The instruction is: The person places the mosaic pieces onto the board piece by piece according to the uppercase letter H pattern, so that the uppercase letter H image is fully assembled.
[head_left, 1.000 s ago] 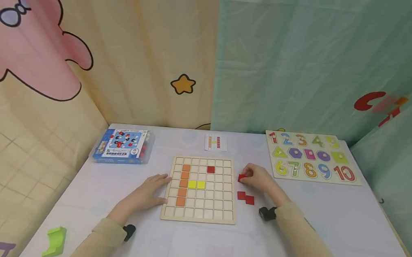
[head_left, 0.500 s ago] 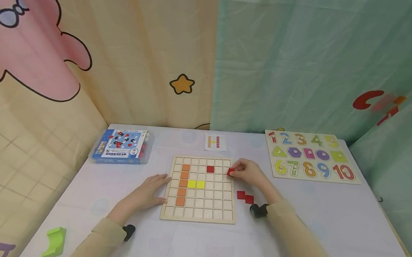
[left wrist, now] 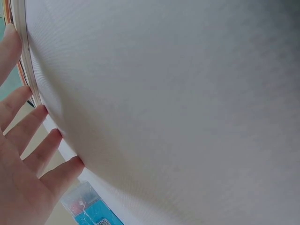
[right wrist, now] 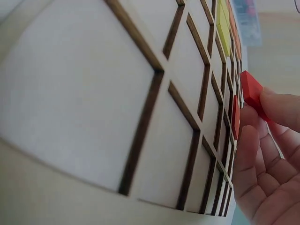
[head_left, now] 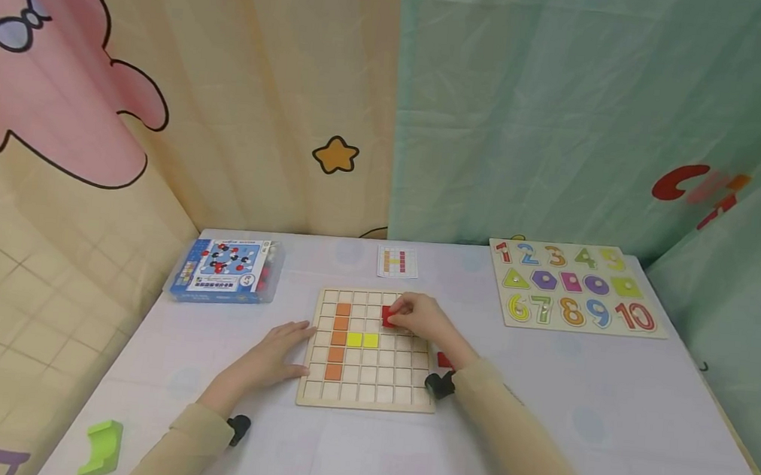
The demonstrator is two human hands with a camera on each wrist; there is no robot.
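Note:
A wooden grid board (head_left: 368,376) lies on the table, with a column of orange tiles (head_left: 340,337) and two yellow tiles (head_left: 362,340) set in its cells. My left hand (head_left: 273,354) rests with spread, straight fingers against the board's left edge. Over the upper right cells, my right hand (head_left: 424,318) pinches a red tile (right wrist: 253,93) between thumb and fingers, tilted and raised off the board. Just beneath it, another red tile (right wrist: 236,117) sits in a cell. A loose red tile (head_left: 444,359) shows right of the board, partly hidden by my right wrist.
Behind the board lies a small pattern card (head_left: 399,262). A boxed molecule set (head_left: 227,269) stands at back left, and a number-and-shape puzzle board (head_left: 573,288) at back right. A green curved block (head_left: 102,448) is at front left. Curtains close off the back.
My right hand has carried the red tile leftward from beside the board to above its upper right cells. My left hand has stayed at the board's edge.

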